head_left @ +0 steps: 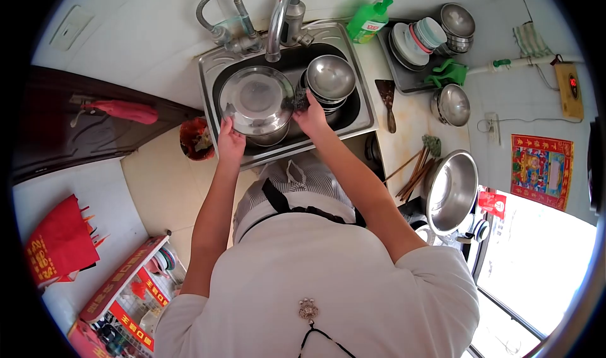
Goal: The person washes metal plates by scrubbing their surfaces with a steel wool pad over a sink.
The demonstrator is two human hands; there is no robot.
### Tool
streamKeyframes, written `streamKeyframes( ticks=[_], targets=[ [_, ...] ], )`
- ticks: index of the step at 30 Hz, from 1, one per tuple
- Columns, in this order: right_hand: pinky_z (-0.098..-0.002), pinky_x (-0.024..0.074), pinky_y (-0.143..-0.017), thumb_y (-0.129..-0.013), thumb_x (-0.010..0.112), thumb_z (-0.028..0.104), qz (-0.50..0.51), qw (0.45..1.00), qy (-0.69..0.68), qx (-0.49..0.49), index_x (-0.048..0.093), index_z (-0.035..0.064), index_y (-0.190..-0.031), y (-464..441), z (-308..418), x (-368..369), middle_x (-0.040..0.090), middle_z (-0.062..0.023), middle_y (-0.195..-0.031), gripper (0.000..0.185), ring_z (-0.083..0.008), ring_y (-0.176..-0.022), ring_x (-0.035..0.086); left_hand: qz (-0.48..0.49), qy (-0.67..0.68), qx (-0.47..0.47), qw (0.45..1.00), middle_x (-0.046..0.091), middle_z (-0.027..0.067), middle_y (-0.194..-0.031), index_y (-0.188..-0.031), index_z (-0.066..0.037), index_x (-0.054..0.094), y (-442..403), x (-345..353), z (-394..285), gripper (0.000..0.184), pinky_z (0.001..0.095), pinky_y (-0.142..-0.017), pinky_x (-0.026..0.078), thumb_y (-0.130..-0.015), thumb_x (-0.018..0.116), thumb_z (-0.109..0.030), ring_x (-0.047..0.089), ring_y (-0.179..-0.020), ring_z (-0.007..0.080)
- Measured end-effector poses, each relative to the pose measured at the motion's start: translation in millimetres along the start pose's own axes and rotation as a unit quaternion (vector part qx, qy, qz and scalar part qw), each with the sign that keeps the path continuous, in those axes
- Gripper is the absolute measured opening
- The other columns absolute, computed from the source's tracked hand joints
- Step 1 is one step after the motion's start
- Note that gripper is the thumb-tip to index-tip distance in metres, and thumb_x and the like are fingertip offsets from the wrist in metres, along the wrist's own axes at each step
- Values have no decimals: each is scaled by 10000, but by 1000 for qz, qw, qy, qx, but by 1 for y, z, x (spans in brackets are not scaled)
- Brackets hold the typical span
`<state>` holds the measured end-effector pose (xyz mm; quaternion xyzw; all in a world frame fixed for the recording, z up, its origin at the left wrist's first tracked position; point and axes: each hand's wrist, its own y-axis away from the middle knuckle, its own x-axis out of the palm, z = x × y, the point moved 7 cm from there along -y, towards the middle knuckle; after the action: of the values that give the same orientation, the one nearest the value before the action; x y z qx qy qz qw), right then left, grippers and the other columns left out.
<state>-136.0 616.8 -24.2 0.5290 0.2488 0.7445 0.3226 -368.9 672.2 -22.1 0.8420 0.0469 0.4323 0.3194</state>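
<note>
A wide, round stainless steel dish (255,99) lies over the left part of the sink (206,83), above another steel vessel. My left hand (231,141) is closed on its lower left rim. At its right edge, my right hand (310,116) is closed on a dark, mesh-like scouring pad (302,99). Just beyond that hand, a stack of steel bowls (331,77) stands in the right part of the sink. Overhead, the curved faucet (276,27) reaches toward the dish. How deep the dish is, I cannot tell.
A green detergent bottle (368,21) stands behind the sink. To the right are a dark tray (404,83) with stacked dishes, a spatula (387,102), steel bowls (452,105), chopsticks (418,174) and a large steel basin (452,192). A dark door (82,131) is at left.
</note>
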Motion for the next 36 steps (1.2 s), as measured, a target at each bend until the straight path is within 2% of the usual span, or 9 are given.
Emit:
streamKeyframes(
  ticks=[5,10,15,20,24,25,28,34,36],
  targets=[
    [-457,362,-966,-888,511,235,51,993,-74,71,526,94,-1104,24,1,1,552,-94,-1138,258,-279,-1061,500,-50,-9,-2,999,617,8,-986,-1053,-96,548,-10,-14,3,203,313,-873,458,-861,597,-140,575,-954,141],
    [-476,474,-878,-889,512,187,135,978,71,141,515,39,-1053,39,-30,12,576,-132,-1036,221,-280,-942,570,-27,-18,-41,999,621,7,-981,-996,-100,559,-12,-6,17,155,304,-846,472,-851,608,-123,582,-938,138],
    [-359,552,-708,-844,604,142,92,973,210,-21,522,20,-1041,37,-31,36,597,-95,-909,246,-188,-737,612,-79,-36,-110,990,628,-13,-945,-923,-113,574,-12,-12,36,71,302,-838,462,-860,598,-132,589,-883,134],
    [-297,494,-618,-797,660,168,64,913,353,-194,588,-2,-915,39,-17,36,618,-63,-773,220,-160,-664,595,-54,-93,-114,988,617,27,-984,-1040,-103,536,-16,-20,40,184,309,-813,490,-870,585,-153,605,-897,169],
    [-234,431,-547,-794,659,153,68,754,542,-363,618,18,-878,62,3,56,604,-51,-689,164,-119,-570,538,-62,-173,-246,952,471,131,-1203,-1229,-126,392,-13,-27,54,438,431,-865,460,-874,578,-302,549,-1008,311],
    [-290,457,-559,-770,651,130,63,643,590,-484,623,45,-849,77,10,66,596,-76,-721,118,-189,-607,564,-47,-252,-224,940,366,175,-1281,-1327,-181,283,1,-3,45,616,530,-888,422,-852,545,-473,476,-1085,407],
    [-340,473,-580,-749,639,118,196,452,668,-557,616,63,-828,114,6,97,573,-85,-748,99,-258,-680,565,-49,-266,-192,943,429,164,-1250,-1325,-124,314,31,65,25,754,563,-913,377,-791,535,-608,504,-1067,380],
    [-345,487,-558,-669,588,73,214,371,705,-566,566,102,-772,123,-2,105,528,-41,-786,109,-242,-741,543,172,-12,-186,967,417,174,-1297,-1343,-120,324,31,106,13,768,555,-932,370,-810,433,-661,410,-1183,387],
    [-339,490,-563,-673,597,79,235,345,719,-555,572,97,-781,127,-5,104,530,-41,-800,112,-241,-763,543,187,-36,-191,963,489,162,-1237,-1265,-46,406,39,107,9,616,514,-893,424,-864,458,-511,465,-1142,342]
  ],
)
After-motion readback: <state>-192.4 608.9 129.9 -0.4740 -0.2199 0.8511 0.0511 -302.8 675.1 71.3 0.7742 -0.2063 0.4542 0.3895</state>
